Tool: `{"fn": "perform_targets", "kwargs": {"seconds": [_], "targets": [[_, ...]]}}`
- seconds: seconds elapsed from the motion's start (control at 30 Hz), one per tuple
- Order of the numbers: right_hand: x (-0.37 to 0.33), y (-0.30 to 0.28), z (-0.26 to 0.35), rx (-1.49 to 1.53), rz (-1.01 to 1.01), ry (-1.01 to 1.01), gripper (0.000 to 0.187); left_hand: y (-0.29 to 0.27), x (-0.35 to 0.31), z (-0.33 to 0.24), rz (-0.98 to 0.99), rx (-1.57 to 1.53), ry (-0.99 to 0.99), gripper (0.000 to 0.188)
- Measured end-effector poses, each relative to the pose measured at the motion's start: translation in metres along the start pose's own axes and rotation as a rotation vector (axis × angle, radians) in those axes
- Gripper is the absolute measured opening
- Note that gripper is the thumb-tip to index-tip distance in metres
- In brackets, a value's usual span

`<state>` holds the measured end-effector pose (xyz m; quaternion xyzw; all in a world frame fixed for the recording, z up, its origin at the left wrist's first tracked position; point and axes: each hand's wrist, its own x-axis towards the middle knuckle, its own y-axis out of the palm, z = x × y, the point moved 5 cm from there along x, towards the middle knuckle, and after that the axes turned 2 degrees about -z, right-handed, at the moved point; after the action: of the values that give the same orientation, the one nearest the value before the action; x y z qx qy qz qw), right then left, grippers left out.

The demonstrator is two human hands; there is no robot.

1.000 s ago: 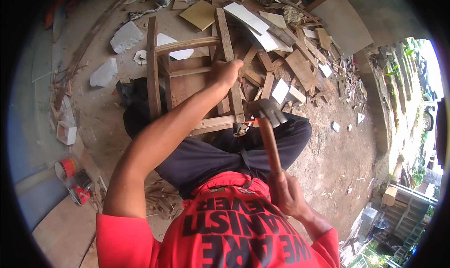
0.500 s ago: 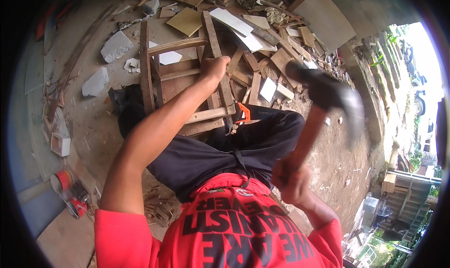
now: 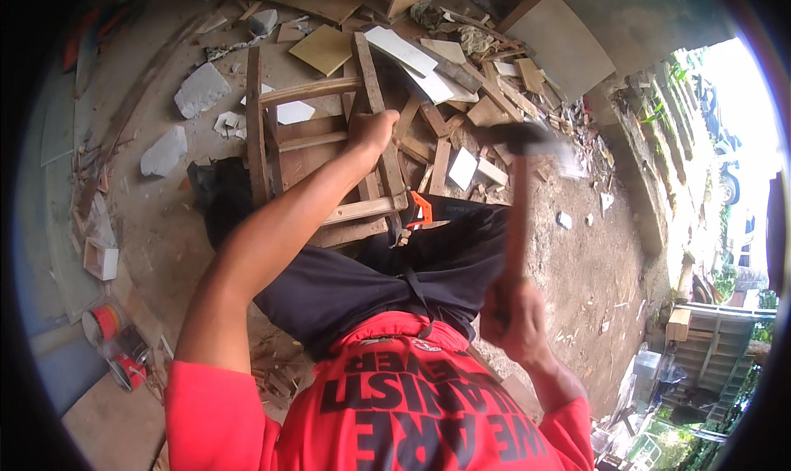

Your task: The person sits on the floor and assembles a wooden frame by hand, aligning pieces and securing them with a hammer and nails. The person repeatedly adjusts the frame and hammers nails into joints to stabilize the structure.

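My left hand [image 3: 375, 133] is closed round the right-hand leg of a small wooden stool frame [image 3: 311, 87], which rests against my lap with its legs pointing away from me. In my right hand [image 3: 512, 313] is a claw hammer [image 3: 517, 215], gripped by its wooden handle and held up to the right of the frame. The hammer's dark head is smeared by motion and is apart from the wood. An orange-handled saw [image 3: 421, 210] lies by the frame's near right corner, across my dark trousers.
Wood offcuts [image 3: 437, 125] and white board pieces [image 3: 404, 49] are heaped beyond the frame. Broken grey blocks [image 3: 202, 90] lie at the left. Red cans [image 3: 104, 323] stand at the lower left, near a small white box [image 3: 100, 258]. A stepped wall edge [image 3: 651, 166] runs along the right.
The hammer has swung leftward, its handle turning more upright. My left hand keeps its grip on the stool frame, which appears slightly shifted down and left.
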<state>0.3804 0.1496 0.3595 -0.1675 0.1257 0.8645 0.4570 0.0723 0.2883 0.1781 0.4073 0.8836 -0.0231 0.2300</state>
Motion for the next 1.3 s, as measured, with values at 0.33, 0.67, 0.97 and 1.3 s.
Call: {"fn": "perform_targets", "kwargs": {"seconds": [0.33,0.67,0.97,1.3], "targets": [[0.007,-0.004,0.003,-0.234,0.038,-0.282,0.063,0.003,0.015,-0.002,-0.026,0.034,0.017,0.030],[0.009,0.000,0.000,-0.226,0.005,-0.406,0.066,0.006,0.005,-0.009,0.037,0.009,-0.005,0.019],[0.009,0.013,-0.002,-0.378,0.051,-0.390,0.063,0.004,0.003,-0.004,0.005,0.026,0.008,0.020],[0.004,0.001,-0.011,-0.222,-0.024,-0.426,0.059,0.007,0.006,0.000,-0.007,0.037,0.010,0.019]]}}
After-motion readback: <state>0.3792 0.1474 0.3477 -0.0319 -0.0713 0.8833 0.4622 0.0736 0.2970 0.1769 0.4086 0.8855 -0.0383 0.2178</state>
